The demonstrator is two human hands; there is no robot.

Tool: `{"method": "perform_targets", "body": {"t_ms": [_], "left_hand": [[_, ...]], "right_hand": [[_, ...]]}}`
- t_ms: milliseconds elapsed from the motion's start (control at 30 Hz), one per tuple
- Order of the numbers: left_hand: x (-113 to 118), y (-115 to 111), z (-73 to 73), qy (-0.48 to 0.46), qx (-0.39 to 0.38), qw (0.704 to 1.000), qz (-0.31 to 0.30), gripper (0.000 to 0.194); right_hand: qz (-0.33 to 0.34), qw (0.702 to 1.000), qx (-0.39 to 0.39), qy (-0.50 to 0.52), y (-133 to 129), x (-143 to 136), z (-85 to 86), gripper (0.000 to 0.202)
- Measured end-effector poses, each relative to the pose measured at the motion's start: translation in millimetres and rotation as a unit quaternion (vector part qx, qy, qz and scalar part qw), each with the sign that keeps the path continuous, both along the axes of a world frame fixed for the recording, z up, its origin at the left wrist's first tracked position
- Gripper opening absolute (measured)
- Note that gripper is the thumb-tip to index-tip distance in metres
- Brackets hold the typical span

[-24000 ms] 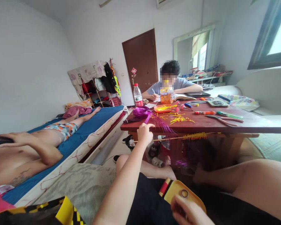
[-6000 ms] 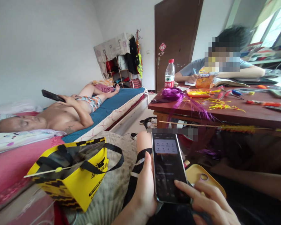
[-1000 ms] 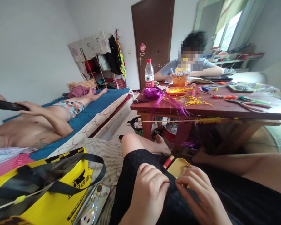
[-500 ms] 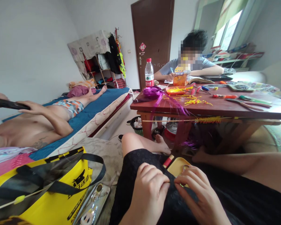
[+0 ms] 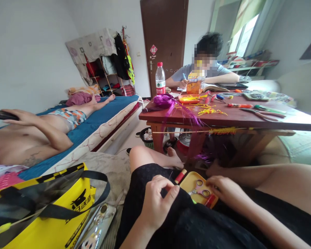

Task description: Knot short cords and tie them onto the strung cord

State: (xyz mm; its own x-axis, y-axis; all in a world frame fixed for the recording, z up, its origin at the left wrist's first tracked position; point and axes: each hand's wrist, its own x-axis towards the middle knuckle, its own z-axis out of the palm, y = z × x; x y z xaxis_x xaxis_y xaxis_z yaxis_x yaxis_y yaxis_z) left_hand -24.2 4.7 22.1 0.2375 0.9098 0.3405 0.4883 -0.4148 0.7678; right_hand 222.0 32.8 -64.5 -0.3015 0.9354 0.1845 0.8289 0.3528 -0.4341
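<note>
My left hand (image 5: 159, 200) is raised over the black cloth on my lap, thumb and forefinger pressed together. What they pinch is too small to make out; a fine thread-like line shows just above. At the right rim of a small yellow tray (image 5: 191, 176) is my right hand (image 5: 226, 192), fingers curled and their tips partly hidden, so anything in them cannot be made out. Small scissors (image 5: 202, 192) and a red spool-like piece (image 5: 210, 200) lie in the tray. Beside its left corner rests a red thread spool (image 5: 180, 176).
The red-brown table (image 5: 171, 117) ahead bears purple strands (image 5: 166, 101), yellow stems (image 5: 211, 111), pliers (image 5: 264, 114) and a water bottle (image 5: 160, 79). A person (image 5: 209, 69) writes behind it. Left are a yellow bag (image 5: 75, 211), a phone (image 5: 101, 221) and a person lying on a bed (image 5: 111, 114).
My hands, close together over my lap before, have parted. The right has moved right to the tray's edge, uncovering the scissors. The left stays pinched. The view has shifted slightly.
</note>
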Motion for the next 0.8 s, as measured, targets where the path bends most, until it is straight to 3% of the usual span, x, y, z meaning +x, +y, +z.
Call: {"method": "perform_targets", "body": {"t_ms": [133,267,367,567,633,733,800], "left_hand": [[4,6,-9.8,-0.118,-0.112,0.987,0.005,0.041],[3,5,-15.7,-0.187,-0.157,0.970,-0.005,0.045],[2,5,-19.5,-0.220,-0.165,0.962,-0.009,0.046],[5,2,-18.6,-0.266,-0.177,0.947,-0.030,0.046],[8,-1,-15.7,-0.276,-0.184,0.943,-0.038,0.047],[11,-5,-12.9,-0.307,-0.196,0.930,-0.048,0.046],[13,-7,-12.9,-0.335,-0.203,0.919,-0.050,0.046]], "right_hand": [[0.063,0.997,-0.027,-0.028,3,-13,-38.2,0.027],[0.082,0.996,-0.037,-0.022,3,-26,-49.4,0.021],[0.079,0.996,-0.045,0.000,5,-20,-35.5,0.018],[0.089,0.986,-0.096,0.107,-9,-8,22.4,0.010],[0.091,0.954,-0.152,0.243,-17,-17,38.2,0.006],[0.044,0.854,-0.246,0.456,-25,-38,50.9,0.017],[0.007,0.809,-0.279,0.518,-27,-52,51.8,0.027]]}}
